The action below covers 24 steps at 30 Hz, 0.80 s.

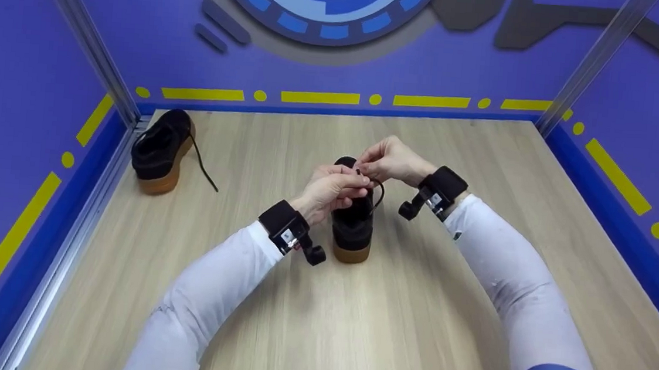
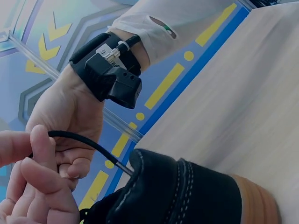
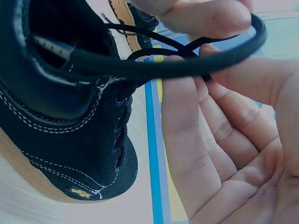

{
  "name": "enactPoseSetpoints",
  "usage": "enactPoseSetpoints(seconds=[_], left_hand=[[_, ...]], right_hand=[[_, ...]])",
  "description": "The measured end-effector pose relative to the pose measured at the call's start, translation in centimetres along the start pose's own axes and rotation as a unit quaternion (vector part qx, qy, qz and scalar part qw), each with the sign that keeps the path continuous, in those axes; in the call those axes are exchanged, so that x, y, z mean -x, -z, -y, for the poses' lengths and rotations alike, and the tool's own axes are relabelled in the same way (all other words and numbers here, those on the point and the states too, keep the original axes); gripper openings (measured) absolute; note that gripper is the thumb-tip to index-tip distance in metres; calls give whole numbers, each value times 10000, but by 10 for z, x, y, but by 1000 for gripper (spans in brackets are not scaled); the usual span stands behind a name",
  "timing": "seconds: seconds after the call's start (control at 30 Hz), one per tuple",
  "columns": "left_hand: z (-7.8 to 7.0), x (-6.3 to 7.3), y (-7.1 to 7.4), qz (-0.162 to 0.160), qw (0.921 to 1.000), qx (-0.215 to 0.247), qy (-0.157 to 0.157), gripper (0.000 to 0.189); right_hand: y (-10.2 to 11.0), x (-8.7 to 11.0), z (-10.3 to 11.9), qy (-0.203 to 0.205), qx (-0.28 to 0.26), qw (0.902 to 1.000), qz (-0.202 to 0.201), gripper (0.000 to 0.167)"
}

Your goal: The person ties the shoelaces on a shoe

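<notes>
A black shoe [image 1: 353,222] with a tan gum sole stands in the middle of the table, its heel towards me. Above its opening, my left hand [image 1: 332,191] pinches the black shoelace [image 1: 381,196] between thumb and fingers. Close by, at the toe side, my right hand [image 1: 396,159] holds the lace with thumb and index finger, its other fingers loosely bent. In the right wrist view the shoelace [image 3: 154,69] curves across between both hands and crosses itself at the fingertips. One tipped lace end [image 2: 124,168] hangs by the shoe's collar.
A second black shoe [image 1: 158,151] stands at the table's back left, a loose lace [image 1: 204,166] trailing to its right. Blue walls with yellow marks [image 1: 320,98] enclose the wooden table [image 1: 353,328] at the back and sides. Both wrists wear black camera straps [image 1: 443,188].
</notes>
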State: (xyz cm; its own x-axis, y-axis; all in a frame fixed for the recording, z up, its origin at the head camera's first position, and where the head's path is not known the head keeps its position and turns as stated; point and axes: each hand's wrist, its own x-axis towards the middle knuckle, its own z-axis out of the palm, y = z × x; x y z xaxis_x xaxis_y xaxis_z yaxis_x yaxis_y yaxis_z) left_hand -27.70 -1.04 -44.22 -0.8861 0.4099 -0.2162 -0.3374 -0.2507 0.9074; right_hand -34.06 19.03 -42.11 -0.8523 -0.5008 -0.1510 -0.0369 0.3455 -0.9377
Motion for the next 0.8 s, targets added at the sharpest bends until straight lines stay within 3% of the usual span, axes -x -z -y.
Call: enactPoseSetpoints(seconds=[0.3, 0.47, 0.63, 0.8], left_hand=[[2, -2, -6, -167, 9995, 248, -120, 11], [4, -1, -7, -304, 9975, -607, -204, 11], [6, 1, -8, -689, 9831, -1654, -374, 17], [11, 2, -7, -849, 9748, -1988, -544, 15]], right_hand=[[1, 2, 2, -86, -179, 9998, 47, 12], [1, 0, 0, -36, 36, 10000, 16, 11], [1, 0, -2, -51, -46, 10000, 73, 10], [0, 0, -2, -66, -156, 9998, 99, 16]])
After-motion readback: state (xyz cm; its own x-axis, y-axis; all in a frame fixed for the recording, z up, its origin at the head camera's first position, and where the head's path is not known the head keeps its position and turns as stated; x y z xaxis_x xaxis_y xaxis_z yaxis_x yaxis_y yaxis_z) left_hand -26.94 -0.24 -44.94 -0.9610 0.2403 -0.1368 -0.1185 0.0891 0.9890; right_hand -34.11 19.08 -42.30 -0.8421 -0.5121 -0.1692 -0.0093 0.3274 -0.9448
